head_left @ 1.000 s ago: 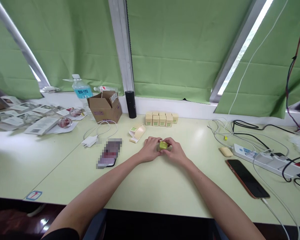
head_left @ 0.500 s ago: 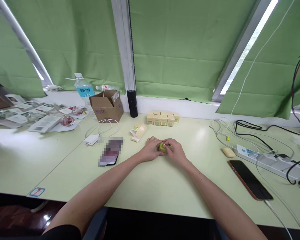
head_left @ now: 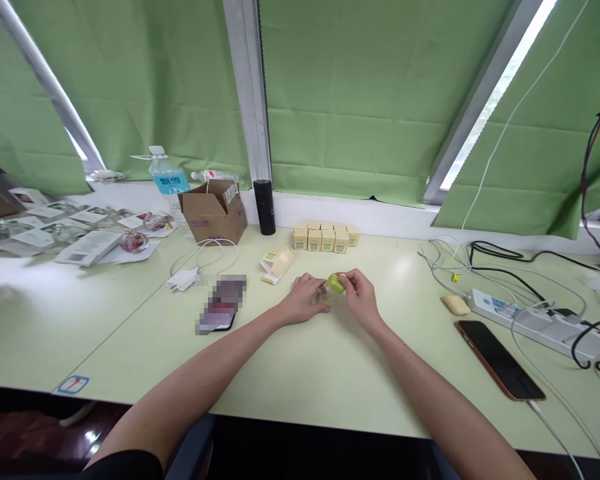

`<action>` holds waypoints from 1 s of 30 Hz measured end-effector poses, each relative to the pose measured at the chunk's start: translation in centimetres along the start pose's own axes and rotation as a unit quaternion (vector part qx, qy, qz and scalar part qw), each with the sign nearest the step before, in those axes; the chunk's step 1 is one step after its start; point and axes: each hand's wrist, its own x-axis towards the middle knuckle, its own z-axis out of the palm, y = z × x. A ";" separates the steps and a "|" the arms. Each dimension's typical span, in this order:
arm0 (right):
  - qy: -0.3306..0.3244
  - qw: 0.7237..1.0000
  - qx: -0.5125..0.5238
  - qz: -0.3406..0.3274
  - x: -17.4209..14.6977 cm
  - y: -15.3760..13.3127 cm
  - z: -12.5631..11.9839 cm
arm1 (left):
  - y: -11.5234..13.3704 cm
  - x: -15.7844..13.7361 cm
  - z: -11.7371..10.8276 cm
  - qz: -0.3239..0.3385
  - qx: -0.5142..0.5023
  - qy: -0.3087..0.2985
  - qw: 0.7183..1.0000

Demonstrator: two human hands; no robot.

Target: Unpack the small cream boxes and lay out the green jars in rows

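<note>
Green block [head_left: 335, 285] pinched in right hand [head_left: 363, 299], clear plastic [head_left: 326, 295] in left hand [head_left: 301, 299], with fingers curled close.
Likely light, slippery; grip the sides.

My left arm [head_left: 205, 370]: a short, plain black sleeve [head_left: 127, 465], on the near side of the table's [head_left: 300, 383] front edge, closes in a curved hem; beyond it the arm is bare. My right arm [head_left: 445, 393]: bare along its visible length over the table, with a small round spot on the forearm. My left hand [head_left: 303, 300] and right hand [head_left: 362, 297], above the table: both bare.
</note>
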 end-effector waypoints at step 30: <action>-0.031 0.996 -0.072 -0.045 -0.5 0.2 0.3 | -0.8 0.5 0.2 0.017 -0.149 0.336 0.930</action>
